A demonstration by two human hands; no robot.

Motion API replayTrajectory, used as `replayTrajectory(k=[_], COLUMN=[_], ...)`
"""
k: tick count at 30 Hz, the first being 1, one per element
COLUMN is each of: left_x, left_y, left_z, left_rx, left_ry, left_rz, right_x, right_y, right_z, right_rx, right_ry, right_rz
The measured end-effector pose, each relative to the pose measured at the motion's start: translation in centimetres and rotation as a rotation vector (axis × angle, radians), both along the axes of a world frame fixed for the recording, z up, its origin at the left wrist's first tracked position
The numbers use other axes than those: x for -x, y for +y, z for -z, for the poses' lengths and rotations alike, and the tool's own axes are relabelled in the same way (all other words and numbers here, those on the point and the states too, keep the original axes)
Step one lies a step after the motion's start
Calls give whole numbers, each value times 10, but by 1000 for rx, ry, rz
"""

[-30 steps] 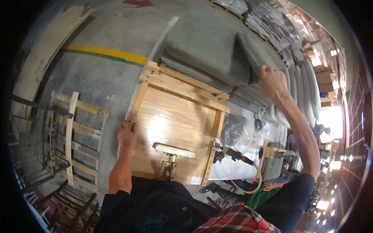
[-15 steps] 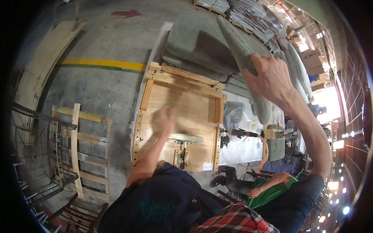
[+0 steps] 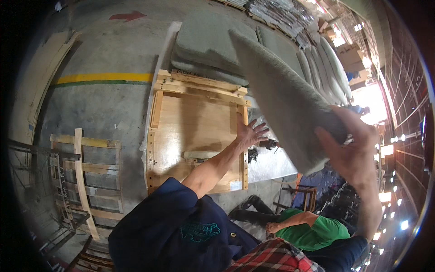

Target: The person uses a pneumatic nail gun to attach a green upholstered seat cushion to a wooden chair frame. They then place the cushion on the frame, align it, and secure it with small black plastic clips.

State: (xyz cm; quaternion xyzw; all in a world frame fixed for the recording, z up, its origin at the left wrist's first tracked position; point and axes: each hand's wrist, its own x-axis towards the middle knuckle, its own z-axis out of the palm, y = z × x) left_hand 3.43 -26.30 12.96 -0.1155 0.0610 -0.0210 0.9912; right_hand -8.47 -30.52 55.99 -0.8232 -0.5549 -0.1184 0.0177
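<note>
Step in hand, likely: carrying grey rectangular foam cushion pad [image 3: 290, 97] over square pale-wood seat frame [image 3: 197, 131]. Right hand [image 3: 351, 145] clamped on pad's lower corner, right of frame. Left hand [image 3: 249, 133] splayed, empty, resting on frame's right rail. Next probably calls for lowering pad square onto frame.

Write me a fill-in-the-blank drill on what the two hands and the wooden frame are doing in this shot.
1. The right hand grips a grey ____ lifted off the pile.
2. The left hand lies with fingers spread on the right edge of the ____ frame.
3. On the floor beyond the frame runs a painted stripe, yellow above ____.
4. A person seated low at the right wears a ____ shirt.

Missing words: cushion; wooden; green; green
</note>
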Motion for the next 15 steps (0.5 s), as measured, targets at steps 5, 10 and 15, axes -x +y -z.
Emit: replayTrajectory(k=[5, 10, 15], left_x=[57, 167, 275], left_y=[-27, -9, 52], left_z=[35, 34, 40], left_rx=[-140, -125, -372], left_ry=[-20, 321, 372], left_rz=[-307, -79, -275], right_x=[21, -35, -118], right_y=[-34, -111, -98], right_z=[-20, 1, 102], right_rx=[36, -355, -802], right_ry=[263, 461, 588], right_rz=[43, 445, 319])
